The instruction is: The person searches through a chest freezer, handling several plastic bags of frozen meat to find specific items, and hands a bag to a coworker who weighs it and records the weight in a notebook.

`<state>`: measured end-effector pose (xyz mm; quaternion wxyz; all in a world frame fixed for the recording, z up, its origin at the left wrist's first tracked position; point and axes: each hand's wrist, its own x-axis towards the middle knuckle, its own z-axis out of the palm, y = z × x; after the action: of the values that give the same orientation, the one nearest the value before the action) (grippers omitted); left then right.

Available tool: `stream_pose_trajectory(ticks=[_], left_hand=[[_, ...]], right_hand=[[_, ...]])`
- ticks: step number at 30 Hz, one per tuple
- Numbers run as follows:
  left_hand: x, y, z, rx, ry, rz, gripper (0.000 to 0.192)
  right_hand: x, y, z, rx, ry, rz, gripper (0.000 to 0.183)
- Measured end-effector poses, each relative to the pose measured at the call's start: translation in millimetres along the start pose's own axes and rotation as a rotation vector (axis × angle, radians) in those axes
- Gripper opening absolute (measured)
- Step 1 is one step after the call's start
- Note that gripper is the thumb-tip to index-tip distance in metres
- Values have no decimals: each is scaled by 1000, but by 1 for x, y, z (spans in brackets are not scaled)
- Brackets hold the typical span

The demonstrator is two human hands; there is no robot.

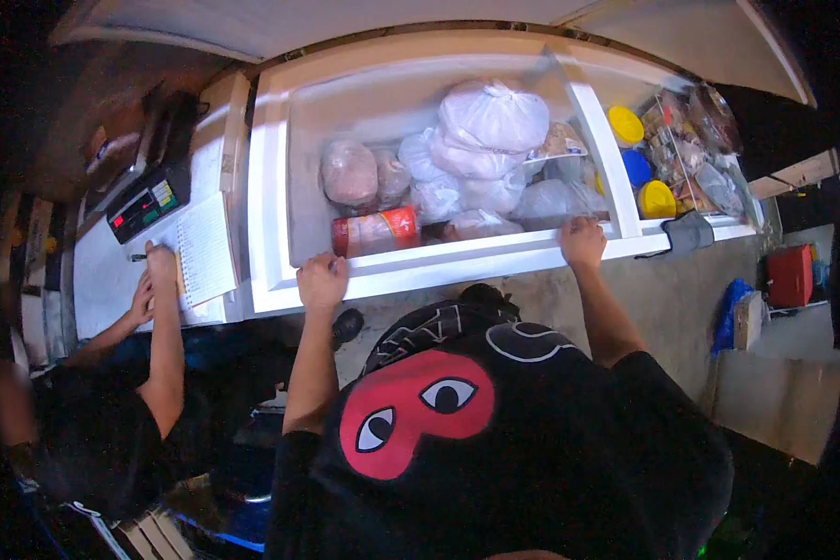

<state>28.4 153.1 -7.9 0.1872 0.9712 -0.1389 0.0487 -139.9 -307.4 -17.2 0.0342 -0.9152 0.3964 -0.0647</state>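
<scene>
A white chest freezer [269,210] stands before me, its inside in view from above. My left hand [322,280] rests with curled fingers on the front rim near the left corner. Farther right, my right hand [582,241] lies over the same rim, close to the white divider [602,150]. Between and beyond my hands are tied white plastic bags [493,115], wrapped pinkish frozen packs [350,171] and a red-and-clear package [376,231]. Right of the divider sit tubs with yellow lids [626,126], one with a blue lid [635,169], and bagged goods [717,189].
At left, a person [91,434] in black leans at a white table with a spiral notebook [206,248] and a digital scale [140,208]. A dark cloth [689,234] hangs over the freezer's front right rim. A red box [789,275] stands far right.
</scene>
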Motion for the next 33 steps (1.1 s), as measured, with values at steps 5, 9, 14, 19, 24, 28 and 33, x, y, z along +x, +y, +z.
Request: stream_pose_trajectory(ticks=[5,9,14,19,24,28,33], left_hand=[[1,-2,3,-26,-57,-44,25],[1,-5,4,-37,-73,-59,24],[1,-2,1,-11,-63,-37,24],[2,3,-2,-13,-79,-78,24],[2,2,-1,5,-72,-76,24],[1,1,-1,-17,-64,-75,24],[2,4,-3,-18,-51,-64,23]], right_hand=[[0,3,6,23,61,-22,30],[0,4,8,-2,85,-53,30],[1,0,5,-13,-1,9,29],[3,5,10,54,-14,7,27],[4,11,18,9,55,-26,25],[3,9,18,42,80,-24,24],[4,10,21,30,82,-19,23]])
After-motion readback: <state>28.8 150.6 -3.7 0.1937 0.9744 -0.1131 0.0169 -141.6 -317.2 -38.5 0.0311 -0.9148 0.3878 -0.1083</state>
